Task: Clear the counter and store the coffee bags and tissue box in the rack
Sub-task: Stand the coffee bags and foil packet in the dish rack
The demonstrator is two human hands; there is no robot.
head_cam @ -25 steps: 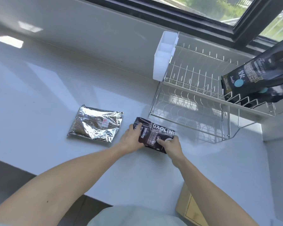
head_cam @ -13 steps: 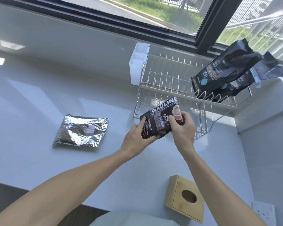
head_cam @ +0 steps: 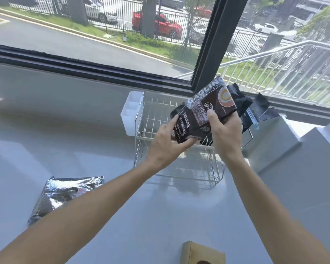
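Note:
A dark brown coffee bag (head_cam: pixel 204 109) with white lettering is held tilted above the upper tier of the wire rack (head_cam: pixel 152 119). My left hand (head_cam: pixel 168 143) grips its lower left end and my right hand (head_cam: pixel 225 132) grips its lower right side. Behind it, black coffee bags (head_cam: pixel 255 109) lean on the rack's right end, partly hidden. A silver foil coffee bag (head_cam: pixel 65 195) lies flat on the counter at the left, partly covered by my left forearm. The wooden tissue box (head_cam: pixel 200 254) sits at the bottom edge.
A white plastic holder (head_cam: pixel 131 115) hangs on the rack's left end. The rack has a lower tier (head_cam: pixel 194 168) under the upper one. A grey ledge (head_cam: pixel 274 149) rises at the right. The window frame (head_cam: pixel 204 73) runs just behind the rack.
Both hands have lifted the dark brown bag off the counter and carried it up and right over the rack's upper tier. The view has tilted upward toward the window.

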